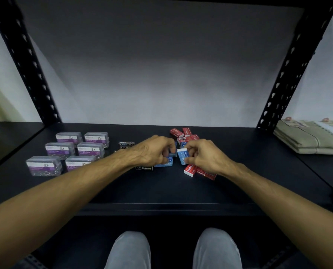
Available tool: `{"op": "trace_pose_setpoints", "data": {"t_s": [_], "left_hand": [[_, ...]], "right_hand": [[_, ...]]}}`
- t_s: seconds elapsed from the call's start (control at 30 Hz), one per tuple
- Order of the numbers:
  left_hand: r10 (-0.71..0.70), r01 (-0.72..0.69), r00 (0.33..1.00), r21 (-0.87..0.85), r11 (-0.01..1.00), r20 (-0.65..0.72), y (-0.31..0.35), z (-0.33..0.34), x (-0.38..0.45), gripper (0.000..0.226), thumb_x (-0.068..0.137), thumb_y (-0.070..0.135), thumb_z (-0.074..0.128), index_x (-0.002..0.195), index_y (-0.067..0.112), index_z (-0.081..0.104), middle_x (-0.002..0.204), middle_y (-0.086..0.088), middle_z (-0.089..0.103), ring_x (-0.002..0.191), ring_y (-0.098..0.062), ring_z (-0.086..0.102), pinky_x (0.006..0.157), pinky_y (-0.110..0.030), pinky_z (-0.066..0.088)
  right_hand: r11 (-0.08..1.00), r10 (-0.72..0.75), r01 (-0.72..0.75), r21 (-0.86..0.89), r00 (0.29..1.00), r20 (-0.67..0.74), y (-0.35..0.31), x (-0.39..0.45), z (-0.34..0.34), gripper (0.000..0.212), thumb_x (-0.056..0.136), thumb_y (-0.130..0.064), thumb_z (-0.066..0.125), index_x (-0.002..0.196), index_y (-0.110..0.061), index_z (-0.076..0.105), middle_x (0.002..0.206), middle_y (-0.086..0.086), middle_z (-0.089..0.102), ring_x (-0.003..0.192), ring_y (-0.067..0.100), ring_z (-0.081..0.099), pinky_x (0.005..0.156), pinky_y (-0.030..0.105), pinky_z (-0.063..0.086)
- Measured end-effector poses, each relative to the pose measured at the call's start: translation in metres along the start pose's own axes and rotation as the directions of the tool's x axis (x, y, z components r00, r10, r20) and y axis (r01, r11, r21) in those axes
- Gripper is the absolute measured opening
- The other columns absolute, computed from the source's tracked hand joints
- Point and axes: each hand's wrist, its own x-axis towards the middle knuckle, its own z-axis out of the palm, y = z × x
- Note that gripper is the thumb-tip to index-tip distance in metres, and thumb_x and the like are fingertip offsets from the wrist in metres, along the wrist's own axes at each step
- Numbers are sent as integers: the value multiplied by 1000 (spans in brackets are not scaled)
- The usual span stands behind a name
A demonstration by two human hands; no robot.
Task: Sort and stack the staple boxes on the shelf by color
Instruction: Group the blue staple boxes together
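The black shelf (pixel 161 187) carries six clear paper clip boxes (pixel 72 150) at left and folded cloths (pixel 307 140) at right. Red staple boxes (pixel 183 133) lie scattered behind the hands. A blue staple box (pixel 182 157) is pinched by the right hand (pixel 204 154). Another blue box (pixel 172 151) is gripped by the curled left hand (pixel 154 150) above a blue stack (pixel 163 164).

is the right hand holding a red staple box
No, the right hand pinches a blue staple box; the red staple boxes lie on the shelf.
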Motion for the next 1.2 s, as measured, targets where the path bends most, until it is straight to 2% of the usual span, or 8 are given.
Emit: {"op": "trace_pose_setpoints", "data": {"t_s": [0.13, 0.33, 0.5, 0.67, 0.77, 0.83, 1.03, 1.2], "left_hand": [[-18, 16, 1000, 67, 998, 23, -1, -3, 0, 30, 84, 19, 75, 112, 18, 64, 95, 2, 67, 82, -12, 64, 73, -27, 53], [-33, 26, 999, 149, 989, 42, -2, -4, 0, 30, 84, 22, 75, 112, 18, 68, 90, 9, 62, 80, -8, 58, 69, -20, 42], [-35, 31, 999, 124, 992, 32, -1, 0, 1, 30, 84, 20, 74, 113, 19, 68, 90, 9, 60, 83, -9, 59, 72, -21, 44], [-18, 14, 999, 108, 994, 39, 3, 1, 3, 30, 86, 21, 73, 115, 19, 68, 91, 9, 60, 82, -8, 58, 72, -19, 43], [-2, -3, 999, 118, 993, 40, 4, 2, 4, 30, 87, 20, 72, 116, 18, 68, 92, 9, 60, 80, -7, 57, 71, -17, 41], [6, -11, 999, 120, 993, 44, 4, 3, 5, 30, 87, 20, 71, 117, 18, 68, 93, 9, 60, 80, -6, 56, 70, -17, 41], [22, -26, 999, 123, 992, 40, 5, 4, 5, 30, 88, 21, 71, 118, 19, 67, 94, 10, 59, 81, -5, 55, 71, -18, 41], [25, -29, 999, 119, 992, 42, 5, 5, 6, 32, 88, 23, 71, 120, 20, 66, 95, 10, 59, 79, -4, 55, 69, -14, 40]], "right_hand": [[996, 5, 0, -93, 998, 55, 0, 0, -6, 11, 86, -18, 72, 82, -12, 63, 79, 2, 67, 70, 13, 62, 66, 32, 54], [980, 53, -18, -199, 984, 167, 2, -1, -24, 16, 87, -16, 67, 77, -6, 59, 72, 3, 61, 63, 12, 55, 55, 25, 43], [960, 78, 0, -281, 961, 267, 3, -5, -29, 12, 88, -18, 67, 78, -20, 61, 74, -7, 59, 64, 5, 57, 55, 19, 40], [934, 101, 18, -358, 944, 313, 5, -3, -27, 21, 89, -18, 66, 72, -28, 57, 74, -11, 56, 65, 4, 57, 56, 18, 40], [930, 112, 11, -367, 943, 312, 7, -2, -24, 4, 89, -21, 67, 89, -25, 66, 87, -8, 62, 75, 6, 62, 60, 19, 45], [938, 105, 8, -346, 946, 306, 9, -1, -23, 8, 90, -21, 66, 97, -24, 68, 89, -10, 60, 75, 5, 61, 59, 18, 43], [959, 57, 21, -283, 962, 266, 12, 1, -17, 11, 90, -19, 66, 100, -25, 68, 84, -18, 52, 72, 0, 54, 59, 13, 37], [967, 62, 11, -256, 960, 274, 14, 3, -16, 17, 91, -22, 66, 107, -23, 70, 95, -12, 59, 76, 2, 58, 60, 13, 40]]}}
